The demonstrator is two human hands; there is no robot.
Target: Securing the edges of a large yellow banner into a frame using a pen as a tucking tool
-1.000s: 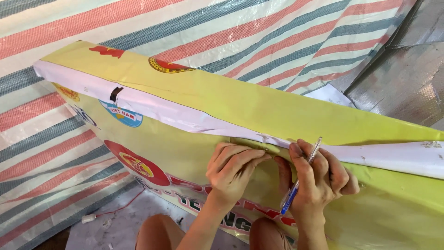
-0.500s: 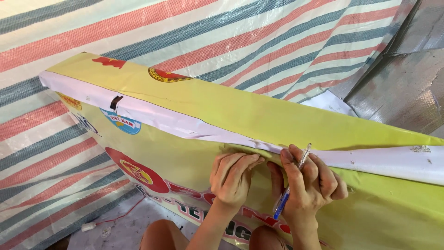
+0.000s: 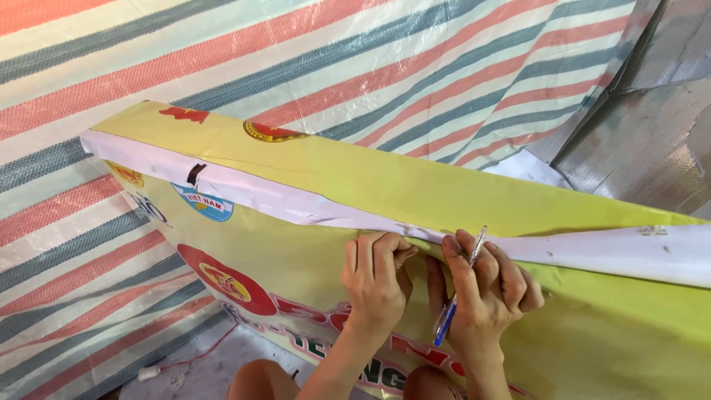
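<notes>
A large yellow printed banner (image 3: 518,185) with red and blue round emblems stands stretched over a frame, its white folded edge strip (image 3: 252,194) running along the top front. My left hand (image 3: 376,275) presses curled fingers against the strip near its lower fold. My right hand (image 3: 485,287) sits right beside it, fingertips on the same fold, with a blue pen (image 3: 458,290) held between the fingers, tip pointing down. The two hands nearly touch.
A striped tarpaulin (image 3: 355,67) in red, white and grey-blue lies behind and left of the banner. A silver-grey sheet (image 3: 652,141) fills the upper right. My knees (image 3: 259,381) show at the bottom, and a thin red cord (image 3: 194,359) lies on the floor.
Both hands have shifted slightly right and down along the white strip. The view has tilted, so the banner sits lower in the picture. The pen stays in my right hand.
</notes>
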